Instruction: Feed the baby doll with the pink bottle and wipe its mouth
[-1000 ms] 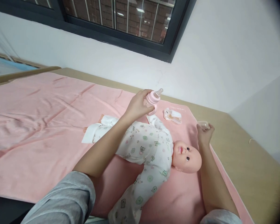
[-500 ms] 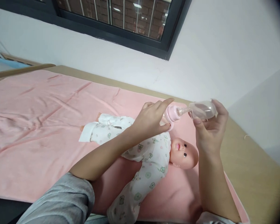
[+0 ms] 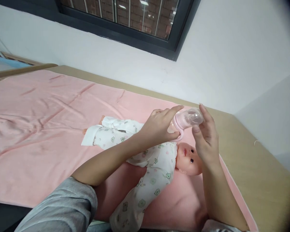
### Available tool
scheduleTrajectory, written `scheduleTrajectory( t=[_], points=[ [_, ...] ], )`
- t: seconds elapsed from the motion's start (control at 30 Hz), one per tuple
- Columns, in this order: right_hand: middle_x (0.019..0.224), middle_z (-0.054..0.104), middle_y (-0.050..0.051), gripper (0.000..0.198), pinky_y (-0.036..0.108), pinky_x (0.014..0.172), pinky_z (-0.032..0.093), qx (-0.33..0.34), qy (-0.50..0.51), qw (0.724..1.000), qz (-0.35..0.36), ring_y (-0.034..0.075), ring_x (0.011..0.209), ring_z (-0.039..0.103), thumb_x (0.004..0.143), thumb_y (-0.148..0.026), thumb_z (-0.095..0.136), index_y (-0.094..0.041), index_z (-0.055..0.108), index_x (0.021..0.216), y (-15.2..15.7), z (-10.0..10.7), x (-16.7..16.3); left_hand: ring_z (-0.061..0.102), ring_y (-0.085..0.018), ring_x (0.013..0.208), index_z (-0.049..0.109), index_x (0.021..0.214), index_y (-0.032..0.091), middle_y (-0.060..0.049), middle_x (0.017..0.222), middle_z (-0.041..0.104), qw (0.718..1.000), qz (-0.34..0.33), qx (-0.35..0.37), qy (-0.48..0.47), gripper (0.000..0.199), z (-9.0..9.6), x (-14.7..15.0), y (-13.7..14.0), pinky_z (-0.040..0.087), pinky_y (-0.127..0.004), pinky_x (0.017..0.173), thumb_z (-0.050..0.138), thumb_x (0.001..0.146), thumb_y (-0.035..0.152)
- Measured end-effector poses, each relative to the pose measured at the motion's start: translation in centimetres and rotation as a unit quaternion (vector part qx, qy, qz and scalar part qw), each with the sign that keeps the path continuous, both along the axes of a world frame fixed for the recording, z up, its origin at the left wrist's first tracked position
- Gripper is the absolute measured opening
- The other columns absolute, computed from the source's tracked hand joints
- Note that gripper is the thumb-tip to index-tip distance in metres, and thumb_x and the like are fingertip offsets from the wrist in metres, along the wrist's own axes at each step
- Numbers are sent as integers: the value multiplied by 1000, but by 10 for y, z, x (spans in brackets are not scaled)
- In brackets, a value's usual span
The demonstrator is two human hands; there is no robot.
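My left hand [image 3: 159, 125] is wrapped round a baby bottle [image 3: 178, 124] with a pink collar and a pink handle. The bottle lies tilted on its side in the air, its top toward the right. A clear cap [image 3: 192, 116] covers the teat end and meets the pink collar. My right hand [image 3: 206, 132] has its thumb and fingers on the cap's far end. Below the hands a baby doll [image 3: 157, 154] lies on its back in a white suit printed with green bears. Part of its head is hidden behind my right wrist.
A pink blanket [image 3: 50, 138] with creases lies under the doll on a wooden surface [image 3: 251, 161]. Behind it stands a white wall [image 3: 135, 71] with a dark-framed window [image 3: 145, 42]. A wooden rail [image 3: 24, 69] and something blue are at the far left.
My right hand has moved left, bringing the cap over the teat and onto the pink collar. My left hand keeps its hold on the bottle, shifted slightly.
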State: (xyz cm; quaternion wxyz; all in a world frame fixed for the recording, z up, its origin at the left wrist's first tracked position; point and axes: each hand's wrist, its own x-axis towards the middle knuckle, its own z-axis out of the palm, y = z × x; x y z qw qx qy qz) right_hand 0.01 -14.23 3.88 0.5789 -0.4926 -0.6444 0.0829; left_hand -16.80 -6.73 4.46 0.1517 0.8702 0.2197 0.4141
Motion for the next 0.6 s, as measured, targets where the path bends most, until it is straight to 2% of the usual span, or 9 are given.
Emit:
scheduleTrajectory(
  t=[0.1, 0.17, 0.33, 0.47, 0.6],
  points=[
    [157, 35, 1, 50, 53, 111, 43, -9, 7, 1000, 5, 28, 141, 41, 95, -49, 48, -38, 44, 144, -3, 1, 2, 59, -24, 119, 41, 138, 22, -5, 137, 60, 999, -10, -32, -4, 68, 2, -1, 1, 38, -41, 106, 65, 74, 20],
    [156, 37, 2, 51, 52, 109, 44, -16, 8, 1000, 13, 28, 142, 40, 96, -49, 47, -39, 41, 146, -3, 2, 3, 59, -24, 119, 44, 136, 24, -4, 136, 60, 998, -27, -53, -11, 65, 4, -2, 1, 42, -39, 103, 65, 74, 20],
    [145, 49, 6, 59, 50, 107, 47, -31, 16, 999, 22, 27, 133, 49, 90, -51, 58, -36, 41, 145, -2, 1, 3, 61, -21, 114, 53, 127, 25, -2, 134, 61, 994, -60, -82, -26, 55, 5, -2, 2, 48, -34, 95, 65, 74, 18],
    [141, 51, 6, 58, 48, 105, 49, -24, 22, 999, 21, 26, 128, 53, 87, -49, 63, -35, 45, 140, -1, 2, 1, 63, -19, 104, 54, 126, 25, 0, 125, 65, 990, -82, -111, -28, 53, 7, -3, 1, 50, -31, 86, 64, 74, 18],
    [143, 50, 6, 55, 46, 104, 50, -40, 23, 999, 27, 26, 129, 52, 90, -47, 61, -35, 44, 141, -4, 4, 2, 64, -20, 101, 51, 129, 28, -1, 116, 68, 981, -84, -174, -17, 58, 8, -5, -2, 52, -33, 84, 64, 73, 21]
  ],
)
